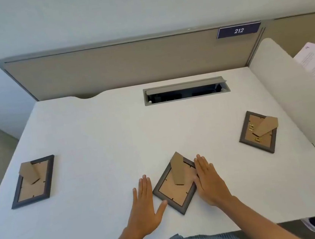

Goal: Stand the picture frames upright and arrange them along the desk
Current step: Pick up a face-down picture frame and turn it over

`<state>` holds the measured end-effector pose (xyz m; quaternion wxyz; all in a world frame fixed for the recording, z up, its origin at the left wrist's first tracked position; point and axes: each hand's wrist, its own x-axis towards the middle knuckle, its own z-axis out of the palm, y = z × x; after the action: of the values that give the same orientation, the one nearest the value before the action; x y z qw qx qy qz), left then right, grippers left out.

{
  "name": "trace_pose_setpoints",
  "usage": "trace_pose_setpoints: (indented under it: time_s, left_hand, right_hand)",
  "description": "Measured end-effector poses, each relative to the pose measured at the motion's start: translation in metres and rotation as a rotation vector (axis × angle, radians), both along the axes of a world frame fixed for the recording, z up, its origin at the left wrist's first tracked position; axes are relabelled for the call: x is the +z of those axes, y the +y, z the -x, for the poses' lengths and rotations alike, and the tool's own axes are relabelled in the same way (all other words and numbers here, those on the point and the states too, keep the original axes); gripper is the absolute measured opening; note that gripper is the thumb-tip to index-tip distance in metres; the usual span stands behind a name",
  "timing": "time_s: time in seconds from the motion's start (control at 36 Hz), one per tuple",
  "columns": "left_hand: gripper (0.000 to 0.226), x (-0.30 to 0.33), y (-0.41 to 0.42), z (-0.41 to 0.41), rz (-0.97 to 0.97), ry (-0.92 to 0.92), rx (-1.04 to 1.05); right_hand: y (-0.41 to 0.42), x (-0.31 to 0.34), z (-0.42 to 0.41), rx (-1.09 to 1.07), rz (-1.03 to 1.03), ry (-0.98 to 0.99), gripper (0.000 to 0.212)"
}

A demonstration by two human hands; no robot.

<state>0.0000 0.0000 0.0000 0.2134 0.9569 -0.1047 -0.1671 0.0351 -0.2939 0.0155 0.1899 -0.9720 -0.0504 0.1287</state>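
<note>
On the white desk, the dark-rimmed, cardboard-backed centre frame lies face-down at lower centre between the flat, open left hand and right hand; lifting it by the raised easel flap risks tearing that flap.

left hand: flat, palm down, fingers straight and pointing away from the body, thumb splayed toward the right | right hand: flat, palm down, fingers together and extended, angled slightly leftward | forearms: both bare, reaching forward from the lower edge, converging a little
</note>
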Motion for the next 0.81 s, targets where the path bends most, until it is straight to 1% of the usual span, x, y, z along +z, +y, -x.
trace_pose_setpoints:
  time_s: [0.11, 0.17, 0.22, 0.28, 0.36, 0.42, 0.53, 0.61, 0.67, 0.81]
  left_hand:
    - [0.111, 0.005, -0.003, 0.001, -0.004, 0.031, 0.028]
    - [0.114, 0.01, -0.006, 0.0, 0.022, 0.027, 0.054]
    - [0.123, 0.017, -0.008, -0.003, 0.069, 0.016, 0.09]
    - [0.133, 0.02, -0.012, -0.004, 0.113, -0.011, 0.135]
    - [0.148, 0.02, -0.02, -0.003, 0.165, -0.062, 0.165]
    - [0.155, 0.017, -0.025, -0.001, 0.183, -0.07, 0.169]
    - [0.16, 0.008, -0.034, 0.006, 0.141, -0.043, 0.146]
    - [0.161, 0.004, -0.039, 0.01, 0.07, -0.005, 0.111]
    - [0.162, 0.003, -0.041, 0.013, 0.024, 0.009, 0.092]
    - [0.155, 0.0, -0.043, 0.017, -0.09, 0.048, 0.051]
  right_hand:
    - [0.001, 0.007, -0.003, -0.023, -0.052, -0.004, 0.064]
    - [0.004, 0.016, -0.009, -0.031, -0.087, -0.071, 0.06]
    - [0.005, 0.025, -0.017, -0.034, -0.128, -0.189, 0.055]
    - [0.006, 0.028, -0.024, -0.051, -0.124, -0.237, 0.058]
    - [0.008, 0.032, -0.032, 0.024, -0.121, -0.231, 0.075]
    - [0.007, 0.032, -0.037, 0.169, -0.103, -0.128, 0.092]
    - [0.007, 0.024, -0.047, 0.529, 0.099, 0.019, 0.134]
    - [0.013, 0.023, -0.054, 0.675, 0.215, 0.078, 0.161]
    - [0.018, 0.025, -0.059, 0.746, 0.286, 0.086, 0.169]
    - [0.034, 0.03, -0.071, 0.886, 0.436, 0.034, 0.168]
